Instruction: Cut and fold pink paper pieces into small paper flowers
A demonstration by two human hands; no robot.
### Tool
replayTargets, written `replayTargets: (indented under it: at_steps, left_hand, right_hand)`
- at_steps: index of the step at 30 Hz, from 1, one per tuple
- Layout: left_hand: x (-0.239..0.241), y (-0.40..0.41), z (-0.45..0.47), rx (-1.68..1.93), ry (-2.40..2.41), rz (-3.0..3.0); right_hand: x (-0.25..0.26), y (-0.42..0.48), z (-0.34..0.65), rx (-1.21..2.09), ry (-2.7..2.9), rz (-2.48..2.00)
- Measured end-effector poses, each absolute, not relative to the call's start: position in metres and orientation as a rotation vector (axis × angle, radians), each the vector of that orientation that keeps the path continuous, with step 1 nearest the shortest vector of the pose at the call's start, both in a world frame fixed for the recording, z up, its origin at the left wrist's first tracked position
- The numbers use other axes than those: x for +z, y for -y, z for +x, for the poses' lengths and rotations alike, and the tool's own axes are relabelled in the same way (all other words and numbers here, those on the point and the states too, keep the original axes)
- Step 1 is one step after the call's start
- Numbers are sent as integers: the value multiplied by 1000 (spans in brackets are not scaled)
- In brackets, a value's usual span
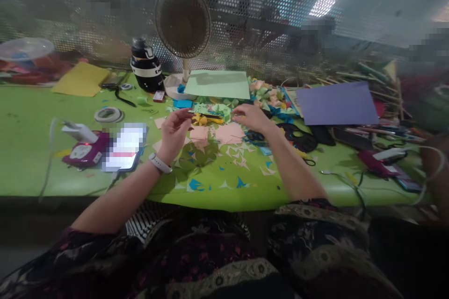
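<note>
pink paper squares [229,133] lie among scraps [195,184], a fan [183,21] and bottle [147,74] beyond.

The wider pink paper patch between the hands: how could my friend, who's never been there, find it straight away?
Start at the green table, then look between the person's left hand and right hand. There, side by side, lie a smaller pink patch and the wider pink paper patch. Yours is the wider one, closer to the right hand.
</note>
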State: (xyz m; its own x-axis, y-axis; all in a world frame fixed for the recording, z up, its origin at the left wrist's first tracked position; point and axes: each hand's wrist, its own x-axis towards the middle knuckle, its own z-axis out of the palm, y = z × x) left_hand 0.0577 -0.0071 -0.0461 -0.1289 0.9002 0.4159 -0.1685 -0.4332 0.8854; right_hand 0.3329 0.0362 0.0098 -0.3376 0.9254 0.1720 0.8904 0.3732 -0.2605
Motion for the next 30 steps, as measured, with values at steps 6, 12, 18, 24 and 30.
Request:
replayTargets:
  at_steps: [6, 12, 18, 24, 30]
  left_hand:
    - [-43, 2, 54, 1683, -884, 1177]
    - [-44, 5, 56, 1663, -903, 1212]
    - [-45, 5, 58, 1658, -896, 1243]
    - [-46, 6, 58, 1636, -925, 1252]
    - [-46, 8, 59, 1605, -917, 1302]
  right_hand:
    - [8, -13, 288, 416, 2615, -1434]
    - [19, 4, 299, 306, 2726, -1556]
    - [21, 2, 326, 140, 2626, -1872]
    - [3, -4, 325, 202, 2671, -1935]
    - [-1, -2, 331, 335, 2612, -1827]
